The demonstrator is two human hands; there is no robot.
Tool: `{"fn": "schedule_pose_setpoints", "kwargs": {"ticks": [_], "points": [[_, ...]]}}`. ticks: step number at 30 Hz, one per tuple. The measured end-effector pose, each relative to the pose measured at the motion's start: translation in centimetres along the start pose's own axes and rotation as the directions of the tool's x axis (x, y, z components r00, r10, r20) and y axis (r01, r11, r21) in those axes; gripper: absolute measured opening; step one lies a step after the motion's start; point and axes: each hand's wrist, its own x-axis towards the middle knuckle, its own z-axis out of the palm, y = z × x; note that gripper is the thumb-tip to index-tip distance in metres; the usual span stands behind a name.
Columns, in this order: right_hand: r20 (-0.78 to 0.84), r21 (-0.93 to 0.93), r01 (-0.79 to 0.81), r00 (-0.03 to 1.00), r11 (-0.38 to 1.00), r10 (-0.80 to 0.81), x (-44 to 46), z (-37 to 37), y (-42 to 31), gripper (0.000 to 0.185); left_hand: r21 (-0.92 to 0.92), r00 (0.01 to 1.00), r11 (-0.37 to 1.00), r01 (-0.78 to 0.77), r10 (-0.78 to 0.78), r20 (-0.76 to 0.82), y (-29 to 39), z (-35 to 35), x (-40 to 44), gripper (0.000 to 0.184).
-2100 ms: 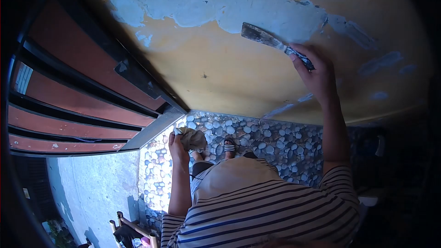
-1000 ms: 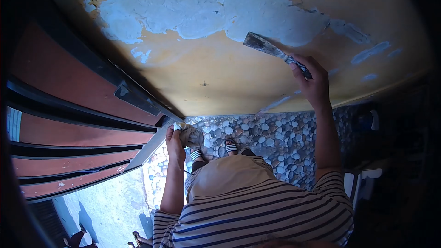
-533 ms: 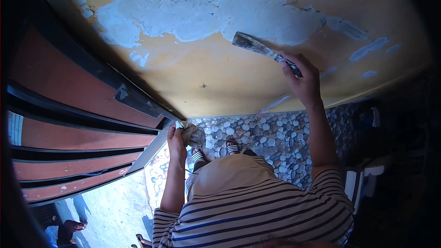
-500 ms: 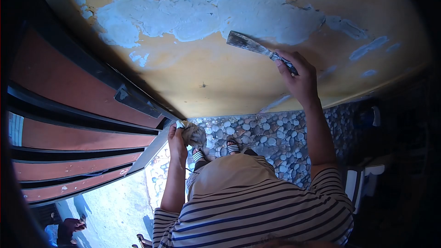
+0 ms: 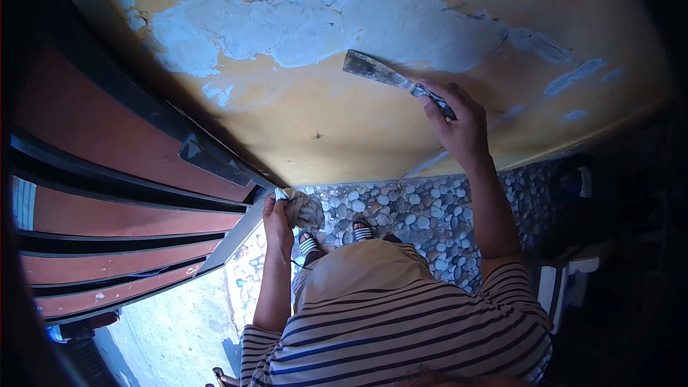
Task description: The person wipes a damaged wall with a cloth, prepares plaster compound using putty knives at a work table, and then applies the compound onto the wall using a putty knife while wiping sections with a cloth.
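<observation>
In the head view, my right hand [image 5: 462,125] is wrapped round the handle of a putty knife [image 5: 378,70]. Its stained blade points left, over the lower edge of a broad whitish putty patch [image 5: 287,32] on the yellow wall [image 5: 322,115]. Whether the blade touches the wall I cannot tell. Down at the left, my left hand [image 5: 276,223] grips a crumpled pale bundle [image 5: 302,209], a bag or a cloth. It is near the lower end of the red slatted gate or door [image 5: 129,150]. What the bundle contains is hidden.
Smaller putty spots [image 5: 573,75] mark the wall at right. Pebble-patterned flooring [image 5: 430,208] lies under my sandalled feet [image 5: 364,230]. A dark metal piece [image 5: 211,163] juts from the gate frame. A white object [image 5: 555,288] stands at lower right; part of another person [image 5: 89,324] shows at lower left.
My right hand and the putty knife have shifted slightly left. The left hand stays almost in place with its bundle. The person at lower left has moved farther behind the gate.
</observation>
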Motion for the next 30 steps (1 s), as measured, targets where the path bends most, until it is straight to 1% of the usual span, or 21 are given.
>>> {"fn": "schedule_pose_setpoints", "kwargs": {"ticks": [2, 6, 8, 9, 12, 14, 18, 20, 24, 26, 30], "points": [[-0.015, -0.002, -0.033, 0.999, 0.999, 0.033, -0.6, -0.6, 1.0, 0.024, -0.026, 1.000, 1.000, -0.017, 0.018, 0.018, -0.1, -0.1, 0.1, 0.021], [-0.056, 0.017, -0.008, 0.998, 1.000, 0.009, -0.7, -0.5, 1.5, 0.024, -0.020, 1.000, 1.000, -0.023, 0.023, 0.005, 0.2, -0.1, -0.2, 0.019], [0.025, 0.017, -0.074, 0.997, 0.997, 0.073, 0.1, 0.1, -0.2, 0.024, -0.003, 1.000, 1.000, -0.009, 0.009, 0.002, 0.2, -0.1, -0.1, 0.019], [0.021, 0.018, -0.080, 0.997, 0.997, 0.079, 0.3, 0.3, -0.6, 0.024, 0.004, 1.000, 1.000, -0.008, 0.008, 0.005, 0.3, 0.1, -0.1, 0.019], [0.016, 0.023, -0.041, 0.999, 0.999, 0.040, 0.3, 0.3, -0.5, 0.024, -0.013, 1.000, 1.000, -0.001, 0.001, -0.001, 0.5, 0.4, 0.0, 0.020], [-0.051, 0.021, -0.030, 0.998, 0.999, 0.031, -0.5, -0.2, 0.9, 0.025, 0.001, 1.000, 1.000, 0.003, -0.003, 0.013, 0.7, 0.1, 0.1, 0.020], [-0.054, 0.017, -0.016, 0.998, 1.000, 0.017, 0.0, 0.2, 1.0, 0.024, 0.009, 1.000, 1.000, 0.004, -0.004, -0.016, 0.7, 0.2, -0.1, 0.020], [0.004, 0.036, -0.020, 1.000, 0.999, 0.020, 0.8, 0.8, -0.5, 0.023, 0.035, 1.000, 0.999, 0.018, -0.018, 0.000, 0.4, 0.1, 0.3, 0.020], [-0.001, 0.016, -0.028, 1.000, 0.999, 0.028, 0.2, 0.4, 0.0, 0.023, 0.003, 0.999, 1.000, -0.001, 0.001, 0.048, 0.5, 0.1, 0.8, 0.021], [-0.065, 0.049, -0.030, 0.997, 0.998, 0.033, -0.6, 0.2, 1.5, 0.024, 0.005, 1.000, 1.000, -0.006, 0.006, 0.028, 0.7, 0.2, 0.6, 0.022], [-0.028, 0.015, -0.045, 0.999, 0.999, 0.046, 0.2, 0.7, -0.1, 0.024, 0.031, 1.000, 0.999, 0.018, -0.019, 0.020, 0.4, 0.1, 0.9, 0.021]]}}
